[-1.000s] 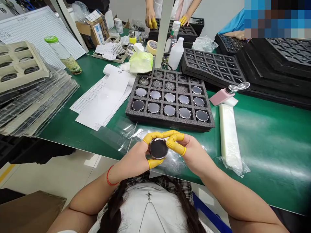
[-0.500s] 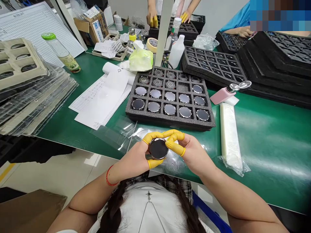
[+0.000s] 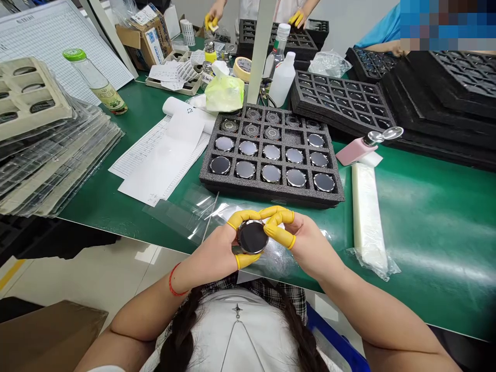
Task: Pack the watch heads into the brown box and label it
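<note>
Round watch case [image 3: 253,237] held between two hands, just above the near edge of the green counter [image 3: 434,227]; clock directions are taken from the case, with 12 o'clock toward the far side. Its dark disc faces up inside a shiny metallic rim. Left hand [image 3: 213,256], at 8 o'clock, with a red bracelet [image 3: 173,281] at the wrist: the yellow-covered fingers pinch the case, one along the far rim and one along the near rim. Right hand [image 3: 312,245], at 3 o'clock: the yellow-covered fingers are bent together, with tips touching the rim at 2 o'clock; whether they pinch it cannot be told. Clear plastic film [image 3: 182,214] lies on the counter at 10 o'clock.

At 12 o'clock, well apart from the case, a black foam tray [image 3: 267,192] carries round watch cases in square compartments; those in the two nearest rows show glossy discs upward. Paper sheets [image 3: 170,150] lie at 10 o'clock, beside this tray. At 2 o'clock stands a pink pump bottle [image 3: 356,151]; at 3 o'clock, a white block in clear wrap [image 3: 368,219]. A stack of plastic trays [image 3: 58,165] is between 9 and 10 o'clock. A co-worker's hands [image 3: 297,19], also in yellow finger covers, are at the far side, near 12 o'clock.
</note>
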`<state>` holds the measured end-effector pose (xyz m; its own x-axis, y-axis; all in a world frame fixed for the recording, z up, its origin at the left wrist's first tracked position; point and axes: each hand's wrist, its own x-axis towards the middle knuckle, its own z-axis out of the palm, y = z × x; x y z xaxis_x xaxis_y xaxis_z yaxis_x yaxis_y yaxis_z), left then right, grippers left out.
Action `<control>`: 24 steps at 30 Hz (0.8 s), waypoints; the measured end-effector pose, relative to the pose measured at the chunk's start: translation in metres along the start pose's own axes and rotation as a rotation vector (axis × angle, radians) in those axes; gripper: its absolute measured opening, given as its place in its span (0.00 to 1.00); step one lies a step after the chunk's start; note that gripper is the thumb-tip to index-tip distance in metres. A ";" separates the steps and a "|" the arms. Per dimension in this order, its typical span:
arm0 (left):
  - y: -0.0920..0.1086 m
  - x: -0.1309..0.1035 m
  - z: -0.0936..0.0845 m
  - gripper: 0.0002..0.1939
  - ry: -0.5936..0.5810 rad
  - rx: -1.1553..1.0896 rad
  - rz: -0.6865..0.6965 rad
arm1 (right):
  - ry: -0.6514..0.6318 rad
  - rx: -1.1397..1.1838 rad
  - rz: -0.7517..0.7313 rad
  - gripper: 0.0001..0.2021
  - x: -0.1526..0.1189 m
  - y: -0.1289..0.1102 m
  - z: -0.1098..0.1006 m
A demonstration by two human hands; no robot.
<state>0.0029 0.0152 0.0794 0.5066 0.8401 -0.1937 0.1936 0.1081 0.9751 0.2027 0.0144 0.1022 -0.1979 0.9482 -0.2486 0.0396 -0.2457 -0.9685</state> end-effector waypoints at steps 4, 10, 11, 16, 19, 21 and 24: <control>-0.001 0.000 0.000 0.28 0.001 0.002 -0.009 | 0.002 -0.002 -0.002 0.18 0.000 0.000 0.000; -0.001 0.000 -0.001 0.29 -0.005 -0.007 -0.021 | 0.000 -0.012 -0.017 0.17 0.001 0.000 0.000; -0.001 0.000 -0.001 0.29 -0.005 -0.008 -0.025 | -0.002 -0.011 -0.016 0.17 0.001 0.000 0.000; 0.001 -0.001 -0.001 0.29 -0.012 -0.015 -0.032 | 0.004 0.005 0.001 0.18 0.001 0.000 0.000; 0.002 -0.001 -0.001 0.29 -0.024 -0.021 -0.031 | 0.014 0.018 0.008 0.18 0.001 0.001 0.000; 0.003 -0.001 -0.001 0.29 -0.029 -0.024 -0.034 | 0.012 0.021 0.006 0.18 0.001 0.001 0.001; 0.002 0.000 -0.002 0.29 -0.025 -0.027 -0.036 | 0.005 0.020 -0.003 0.18 0.002 0.003 0.000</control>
<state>0.0018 0.0161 0.0815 0.5210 0.8217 -0.2311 0.1892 0.1528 0.9700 0.2020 0.0151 0.0992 -0.1926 0.9499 -0.2461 0.0195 -0.2471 -0.9688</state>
